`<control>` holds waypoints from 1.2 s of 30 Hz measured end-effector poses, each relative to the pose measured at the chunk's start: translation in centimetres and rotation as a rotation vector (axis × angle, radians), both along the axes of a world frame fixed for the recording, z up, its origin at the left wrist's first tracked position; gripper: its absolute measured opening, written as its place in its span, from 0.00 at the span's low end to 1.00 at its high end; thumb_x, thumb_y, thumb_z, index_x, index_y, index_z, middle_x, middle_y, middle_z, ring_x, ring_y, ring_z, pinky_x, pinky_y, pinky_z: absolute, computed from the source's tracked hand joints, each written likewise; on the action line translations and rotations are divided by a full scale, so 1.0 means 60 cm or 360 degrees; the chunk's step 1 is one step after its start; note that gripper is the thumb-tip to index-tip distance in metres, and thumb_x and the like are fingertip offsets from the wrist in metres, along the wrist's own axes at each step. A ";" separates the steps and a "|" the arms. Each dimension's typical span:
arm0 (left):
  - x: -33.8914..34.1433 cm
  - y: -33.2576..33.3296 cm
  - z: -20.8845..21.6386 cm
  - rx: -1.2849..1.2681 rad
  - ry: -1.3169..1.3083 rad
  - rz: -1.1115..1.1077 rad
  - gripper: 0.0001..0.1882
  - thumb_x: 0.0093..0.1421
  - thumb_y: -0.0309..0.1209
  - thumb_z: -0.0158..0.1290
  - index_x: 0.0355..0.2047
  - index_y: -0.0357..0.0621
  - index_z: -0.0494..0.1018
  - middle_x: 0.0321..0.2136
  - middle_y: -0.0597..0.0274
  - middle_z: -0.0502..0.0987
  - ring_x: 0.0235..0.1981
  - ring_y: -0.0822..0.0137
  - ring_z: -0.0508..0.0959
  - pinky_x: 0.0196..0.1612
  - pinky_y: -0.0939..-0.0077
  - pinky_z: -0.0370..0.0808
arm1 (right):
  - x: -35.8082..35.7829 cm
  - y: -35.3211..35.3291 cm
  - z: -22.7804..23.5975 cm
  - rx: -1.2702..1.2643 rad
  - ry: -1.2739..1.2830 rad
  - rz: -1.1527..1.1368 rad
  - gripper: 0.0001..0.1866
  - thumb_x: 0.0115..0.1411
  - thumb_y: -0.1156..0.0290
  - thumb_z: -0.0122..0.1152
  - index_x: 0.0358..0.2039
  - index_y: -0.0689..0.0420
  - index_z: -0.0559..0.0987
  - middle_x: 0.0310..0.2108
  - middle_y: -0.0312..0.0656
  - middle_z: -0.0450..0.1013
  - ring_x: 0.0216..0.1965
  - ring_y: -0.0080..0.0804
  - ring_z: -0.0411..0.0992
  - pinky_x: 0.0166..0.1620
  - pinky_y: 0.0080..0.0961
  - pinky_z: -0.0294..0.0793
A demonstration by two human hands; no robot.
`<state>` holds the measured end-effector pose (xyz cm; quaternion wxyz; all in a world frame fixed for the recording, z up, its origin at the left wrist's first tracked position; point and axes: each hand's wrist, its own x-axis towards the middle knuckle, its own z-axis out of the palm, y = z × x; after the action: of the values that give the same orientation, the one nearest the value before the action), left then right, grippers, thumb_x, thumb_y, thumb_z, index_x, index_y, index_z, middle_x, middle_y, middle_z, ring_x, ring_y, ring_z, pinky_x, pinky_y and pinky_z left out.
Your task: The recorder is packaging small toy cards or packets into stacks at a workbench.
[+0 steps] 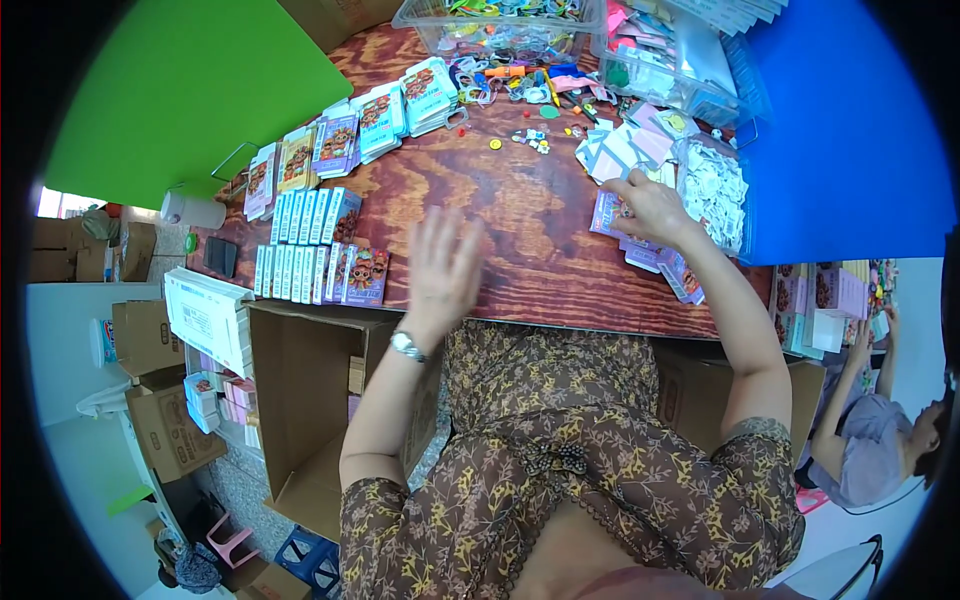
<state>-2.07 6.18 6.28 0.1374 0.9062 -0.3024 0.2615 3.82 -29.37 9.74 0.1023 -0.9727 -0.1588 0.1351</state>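
My left hand [442,268] hovers over the middle of the table near its front edge, fingers spread and nothing in it, slightly smeared by motion. A watch [407,346] circles that wrist. To its left stand two rows of small printed boxes [308,216], upright and side by side, with a purple one [365,276] at the end of the near row. At the right, my right hand [652,210] reaches over purple printed cartons. Its thumb and fingers close around one purple carton [605,212]; more cartons [682,277] lie below the wrist.
Stacks of printed cards [381,118] line the back left. Loose pale cards [632,146], small white pieces [714,190] and a clear bin of colourful trinkets [500,38] lie beyond. Green and blue panels flank the table. An open cardboard box [310,400] stands below; another person [862,445] works at right.
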 end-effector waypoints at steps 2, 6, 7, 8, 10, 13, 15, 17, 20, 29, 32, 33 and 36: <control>-0.016 -0.049 -0.019 -0.0068 0.0246 -0.0178 0.38 0.57 0.29 0.60 0.68 0.44 0.59 0.67 0.45 0.58 0.70 0.43 0.56 0.69 0.40 0.54 | 0.003 0.002 -0.018 0.0230 -0.0074 -0.0022 0.27 0.57 0.62 0.68 0.57 0.46 0.73 0.40 0.47 0.74 0.43 0.45 0.75 0.48 0.39 0.76; -0.022 -0.133 -0.051 -0.0396 0.0487 -0.0382 0.43 0.56 0.30 0.61 0.70 0.43 0.53 0.70 0.40 0.50 0.71 0.37 0.49 0.68 0.39 0.52 | -0.004 0.042 -0.029 0.1687 0.0571 -0.0504 0.22 0.65 0.70 0.61 0.59 0.54 0.72 0.42 0.38 0.74 0.41 0.29 0.74 0.46 0.28 0.75; -0.018 -0.143 -0.057 -0.0393 0.0486 -0.0380 0.43 0.56 0.30 0.61 0.70 0.43 0.53 0.70 0.40 0.50 0.71 0.37 0.49 0.68 0.39 0.52 | -0.017 0.061 -0.043 0.2114 0.0792 -0.0646 0.19 0.68 0.73 0.56 0.59 0.58 0.71 0.44 0.34 0.74 0.41 0.21 0.72 0.47 0.22 0.74; -0.013 -0.151 -0.062 -0.0518 0.0477 -0.0379 0.46 0.54 0.33 0.64 0.70 0.43 0.53 0.70 0.40 0.49 0.71 0.36 0.49 0.68 0.39 0.52 | -0.029 0.079 -0.047 0.2295 0.0937 -0.0772 0.19 0.68 0.74 0.55 0.59 0.57 0.72 0.43 0.35 0.75 0.42 0.21 0.73 0.48 0.20 0.74; -0.004 -0.152 -0.062 -0.0636 0.0461 -0.0379 0.48 0.52 0.35 0.67 0.69 0.43 0.54 0.70 0.39 0.48 0.71 0.35 0.48 0.68 0.39 0.52 | -0.045 0.106 -0.047 0.2317 0.1207 -0.1034 0.17 0.69 0.72 0.56 0.57 0.57 0.72 0.43 0.36 0.76 0.41 0.20 0.74 0.46 0.19 0.76; 0.010 -0.145 -0.042 -0.0628 0.0327 -0.0474 0.54 0.44 0.36 0.72 0.69 0.44 0.55 0.69 0.41 0.52 0.69 0.37 0.54 0.67 0.41 0.57 | -0.059 0.114 -0.042 0.2327 0.1553 -0.1042 0.14 0.70 0.71 0.54 0.54 0.58 0.73 0.44 0.38 0.77 0.41 0.24 0.77 0.43 0.24 0.79; 0.019 -0.138 -0.037 -0.0593 0.0392 -0.0485 0.53 0.43 0.35 0.72 0.68 0.44 0.56 0.68 0.42 0.55 0.68 0.37 0.57 0.67 0.42 0.59 | -0.057 0.115 -0.045 0.2141 0.1491 -0.0919 0.14 0.70 0.69 0.54 0.54 0.58 0.74 0.44 0.38 0.77 0.42 0.23 0.77 0.43 0.24 0.79; 0.026 -0.134 -0.032 -0.0561 0.0456 -0.0499 0.52 0.43 0.34 0.72 0.67 0.43 0.57 0.67 0.43 0.57 0.67 0.38 0.59 0.66 0.43 0.61 | -0.055 0.112 -0.055 0.1898 0.1353 -0.0707 0.12 0.69 0.69 0.55 0.49 0.58 0.77 0.41 0.38 0.79 0.42 0.24 0.77 0.44 0.26 0.78; 0.024 -0.133 -0.032 -0.0572 0.0494 -0.0501 0.50 0.41 0.31 0.72 0.64 0.40 0.60 0.63 0.43 0.63 0.64 0.41 0.64 0.65 0.49 0.64 | -0.021 0.085 -0.079 0.1385 0.0925 -0.0024 0.11 0.67 0.69 0.56 0.47 0.58 0.79 0.38 0.38 0.80 0.42 0.25 0.77 0.45 0.31 0.77; 0.004 -0.158 -0.078 -0.1108 0.0816 0.0078 0.39 0.45 0.34 0.75 0.54 0.39 0.66 0.47 0.49 0.76 0.47 0.53 0.80 0.49 0.63 0.77 | 0.088 0.006 -0.115 -0.0186 -0.0697 -0.0335 0.25 0.60 0.60 0.62 0.55 0.58 0.73 0.56 0.47 0.72 0.67 0.51 0.59 0.64 0.59 0.58; 0.003 -0.150 -0.078 -0.1176 0.0903 0.0133 0.40 0.45 0.34 0.74 0.55 0.38 0.66 0.46 0.50 0.76 0.47 0.54 0.79 0.49 0.63 0.77 | 0.072 0.018 -0.124 -0.0182 -0.0582 -0.0107 0.21 0.62 0.65 0.58 0.53 0.61 0.73 0.55 0.50 0.72 0.67 0.49 0.60 0.65 0.56 0.59; 0.000 -0.148 -0.079 -0.1199 0.0975 0.0168 0.40 0.45 0.34 0.74 0.55 0.38 0.65 0.46 0.50 0.76 0.47 0.54 0.79 0.49 0.63 0.77 | 0.065 0.024 -0.136 -0.0171 -0.0882 -0.0016 0.19 0.62 0.68 0.54 0.51 0.62 0.74 0.50 0.50 0.75 0.59 0.47 0.69 0.62 0.50 0.64; 0.005 -0.152 -0.075 -0.1161 0.0787 0.0081 0.40 0.46 0.34 0.74 0.55 0.39 0.65 0.46 0.51 0.76 0.46 0.54 0.79 0.48 0.63 0.77 | 0.061 0.035 -0.126 -0.0352 -0.0668 0.0100 0.17 0.60 0.70 0.54 0.50 0.62 0.75 0.42 0.45 0.77 0.45 0.41 0.77 0.51 0.40 0.75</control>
<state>-1.76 -2.94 1.76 0.5102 0.8408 -0.1259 0.1297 7.50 -27.28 2.19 -0.0444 -0.9793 -0.1911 -0.0502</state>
